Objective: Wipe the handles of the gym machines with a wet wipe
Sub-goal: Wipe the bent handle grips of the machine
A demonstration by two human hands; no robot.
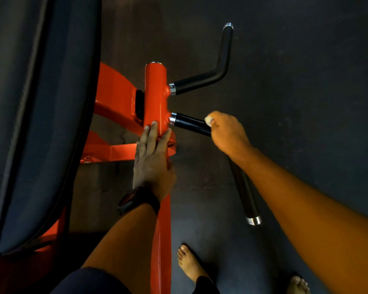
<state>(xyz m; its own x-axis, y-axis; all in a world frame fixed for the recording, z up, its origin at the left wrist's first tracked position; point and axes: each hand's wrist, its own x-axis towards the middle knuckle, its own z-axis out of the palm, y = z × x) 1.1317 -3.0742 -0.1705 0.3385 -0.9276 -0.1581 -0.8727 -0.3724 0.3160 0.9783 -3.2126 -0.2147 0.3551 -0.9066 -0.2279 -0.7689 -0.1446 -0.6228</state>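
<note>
Beside the dark seat pad [40, 102], the orange post [155, 92] carries the black lower handle [189, 124]. The left hand [151, 162] lies flat on the post, fingers straight, bracing it. The right hand [227, 134] grips the handle through the wet wipe [208, 120]. It would do best to twist while sliding along the handle's full length.

A dark padded cushion [30, 124] filled the view from seven to eleven o'clock. Dark grey floor [306, 81] spread across three o'clock. A black wristwatch [138, 200] sat just below centre. One bare foot [189, 264] stood near six o'clock, a second bare foot [296, 285] at five.
</note>
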